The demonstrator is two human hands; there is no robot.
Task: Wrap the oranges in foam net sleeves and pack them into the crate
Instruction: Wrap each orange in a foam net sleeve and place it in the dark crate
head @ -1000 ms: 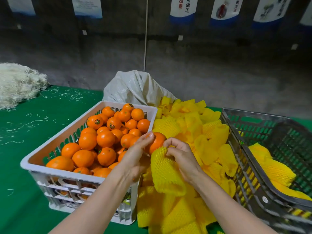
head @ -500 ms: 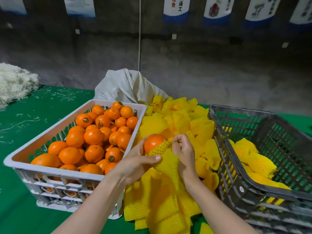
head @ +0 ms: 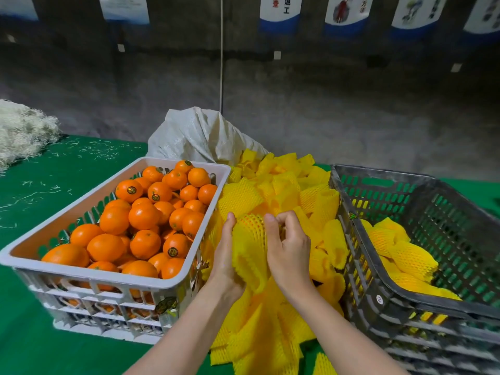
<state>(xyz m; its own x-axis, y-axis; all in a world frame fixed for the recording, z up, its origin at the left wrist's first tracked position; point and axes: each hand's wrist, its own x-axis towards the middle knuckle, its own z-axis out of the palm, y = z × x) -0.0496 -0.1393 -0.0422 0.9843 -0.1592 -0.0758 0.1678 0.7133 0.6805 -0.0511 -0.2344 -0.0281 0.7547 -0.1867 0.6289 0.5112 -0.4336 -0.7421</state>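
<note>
Left hand (head: 226, 257) and right hand (head: 289, 249) grip a foam sleeve (head: 247, 250) whose mesh nearly hides the orange (head: 251, 221).

At bottom edge now: left forearm (head: 184, 328), slim, bare along whole visible length, frame edge to wrist. Alongside, right forearm (head: 341, 331), same slim build, bare from frame edge to wrist too. Up at left hand (head: 224, 255): bare, smooth back, narrow wrist below. Over at right hand (head: 289, 247): bare as well, row of knuckles (head: 290, 226) rounded and plain to see, thumb (head: 270, 231) long and slender. Nails on both too small and soft-focused to read. Beyond forearms: cut off by frame.
</note>
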